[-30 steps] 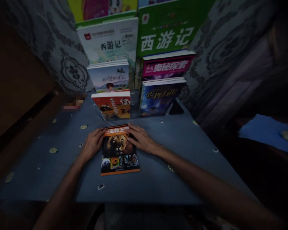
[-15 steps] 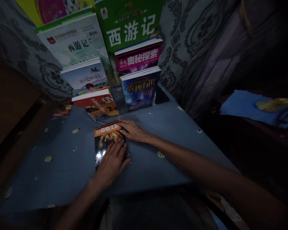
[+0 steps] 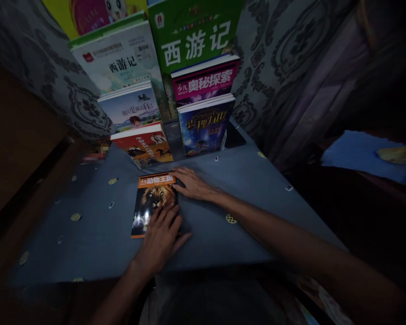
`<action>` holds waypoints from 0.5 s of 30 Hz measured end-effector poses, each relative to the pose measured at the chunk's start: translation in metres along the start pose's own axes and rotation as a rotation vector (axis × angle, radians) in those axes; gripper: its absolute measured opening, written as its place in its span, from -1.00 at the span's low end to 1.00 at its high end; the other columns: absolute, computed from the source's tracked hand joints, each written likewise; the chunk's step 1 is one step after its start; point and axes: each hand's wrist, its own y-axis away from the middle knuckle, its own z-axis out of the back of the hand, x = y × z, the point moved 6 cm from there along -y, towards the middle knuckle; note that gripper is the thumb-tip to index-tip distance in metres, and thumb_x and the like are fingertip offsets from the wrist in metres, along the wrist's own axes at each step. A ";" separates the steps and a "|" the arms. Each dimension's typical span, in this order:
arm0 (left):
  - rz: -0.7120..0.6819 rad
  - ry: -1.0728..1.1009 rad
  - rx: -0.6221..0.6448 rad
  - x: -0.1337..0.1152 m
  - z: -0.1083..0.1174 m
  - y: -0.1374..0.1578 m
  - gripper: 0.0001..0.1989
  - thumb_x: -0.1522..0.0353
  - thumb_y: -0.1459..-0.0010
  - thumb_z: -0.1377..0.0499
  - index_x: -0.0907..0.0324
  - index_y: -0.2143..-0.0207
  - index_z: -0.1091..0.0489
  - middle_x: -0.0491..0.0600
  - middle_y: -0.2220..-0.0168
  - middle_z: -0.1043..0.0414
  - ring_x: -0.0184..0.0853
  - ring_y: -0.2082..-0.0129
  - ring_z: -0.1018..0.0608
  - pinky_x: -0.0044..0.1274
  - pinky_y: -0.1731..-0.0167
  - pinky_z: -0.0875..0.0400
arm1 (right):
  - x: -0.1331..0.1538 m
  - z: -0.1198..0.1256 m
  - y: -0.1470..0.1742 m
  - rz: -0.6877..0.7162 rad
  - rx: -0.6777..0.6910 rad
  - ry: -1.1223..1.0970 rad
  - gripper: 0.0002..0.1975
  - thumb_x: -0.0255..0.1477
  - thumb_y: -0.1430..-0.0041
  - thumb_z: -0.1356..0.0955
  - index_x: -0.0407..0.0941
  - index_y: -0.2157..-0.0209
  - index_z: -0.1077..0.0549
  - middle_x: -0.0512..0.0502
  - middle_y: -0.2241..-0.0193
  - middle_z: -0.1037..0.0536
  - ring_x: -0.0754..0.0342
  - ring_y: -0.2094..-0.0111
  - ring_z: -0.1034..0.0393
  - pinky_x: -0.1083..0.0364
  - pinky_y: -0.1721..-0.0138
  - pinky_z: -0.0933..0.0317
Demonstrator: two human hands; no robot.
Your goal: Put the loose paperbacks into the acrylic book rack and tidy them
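Note:
A closed book with a lion on its dark cover and an orange title band lies flat on the cloth-covered table. My left hand rests over its lower right part, fingers stretched out and thumb apart. At the book's upper right corner, my right hand lies flat with its fingertips touching the edge. Neither hand is wrapped round anything. The lower right corner of the book is hidden under my left hand.
Behind it stand upright books in two leaning rows: a red one at left front, a dark blue one at right front, and a green one at the back. A dark flat object lies beside the right row. Patterned fabric hangs behind.
My left hand has slid down the cover toward me, so the lion's face now shows. The book lies at a slightly different angle. My right hand stays at the upper corner; the view has shifted a little.

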 end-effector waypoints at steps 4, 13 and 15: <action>0.161 -0.096 0.020 0.013 0.007 0.008 -0.78 0.23 -0.35 -0.08 0.15 0.24 -0.42 0.11 0.19 -0.51 -0.13 0.15 -0.56 -0.27 0.12 -0.50 | 0.000 0.005 -0.001 0.015 -0.057 -0.017 -0.65 -0.42 -0.31 -0.29 -0.18 -0.07 -0.48 -0.24 0.03 -0.59 -0.11 -0.05 -0.43 -0.18 -0.24 -0.14; 0.377 -0.286 0.089 0.030 0.006 0.009 -0.71 0.36 -0.37 -0.01 0.23 -0.05 -0.38 0.15 0.13 -0.49 -0.08 0.12 -0.50 -0.37 0.32 -0.47 | 0.001 0.007 0.001 0.043 -0.118 -0.097 -0.72 -0.46 -0.29 -0.29 -0.16 0.05 -0.57 -0.14 0.24 -0.64 -0.01 0.20 -0.45 -0.01 0.04 -0.27; 0.354 -0.316 0.096 0.029 0.004 0.007 -0.70 0.39 -0.36 0.00 0.26 -0.06 -0.39 0.15 0.15 -0.51 -0.09 0.14 -0.50 -0.36 0.30 -0.48 | 0.001 0.007 0.001 0.045 -0.118 -0.094 -0.72 -0.45 -0.29 -0.29 -0.15 0.05 -0.57 -0.13 0.23 -0.64 -0.01 0.20 -0.46 -0.02 0.02 -0.26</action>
